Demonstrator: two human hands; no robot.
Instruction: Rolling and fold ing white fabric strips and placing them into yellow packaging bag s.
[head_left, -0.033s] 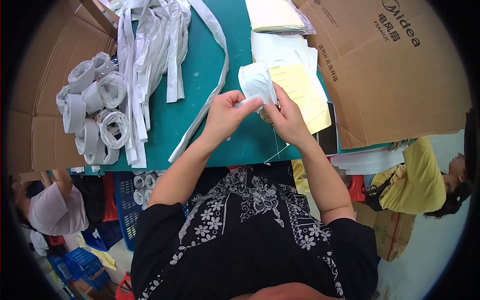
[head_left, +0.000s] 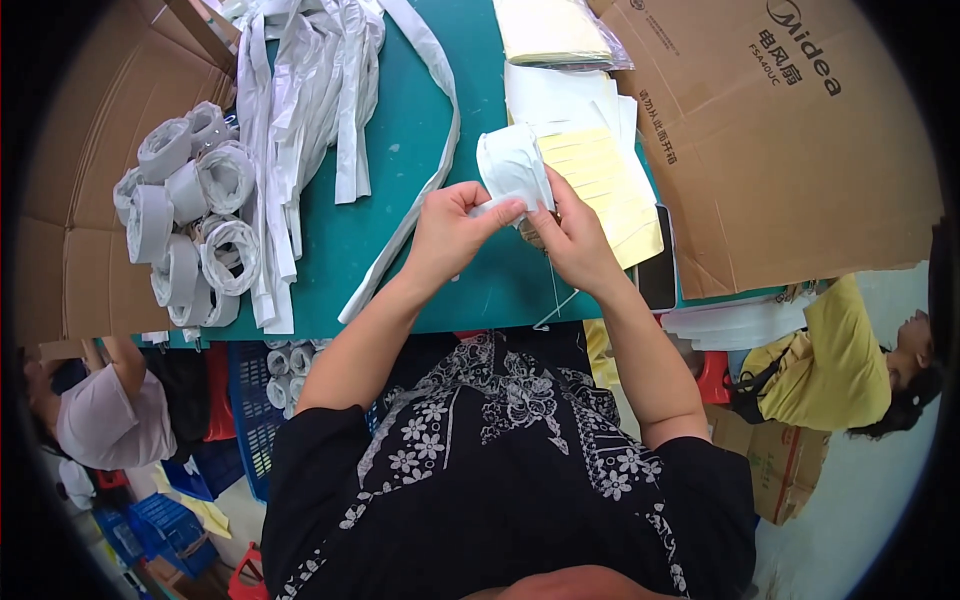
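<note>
Above the green table I hold a white roll of wound, creased strip (head_left: 512, 160) between both hands. My left hand (head_left: 450, 228) is closed, its thumb and fingers pinching the roll's lower edge. My right hand (head_left: 574, 236) grips the roll's right side, thumb in front; its fingers are partly hidden behind. Something brown shows just under the roll, too covered to name. A thin white string (head_left: 555, 290) hangs below the right hand to the table edge. One long white strip (head_left: 440, 100) lies curved on the table left of my hands.
Several finished-looking white rolls (head_left: 228, 178) are piled at the left by a cardboard box (head_left: 110, 150). Beside them lies a bundle of white strips (head_left: 310, 90). Yellow slit sheets (head_left: 600, 190), a phone (head_left: 655, 262) and a large carton (head_left: 780, 170) are at the right. Other people sit on both sides.
</note>
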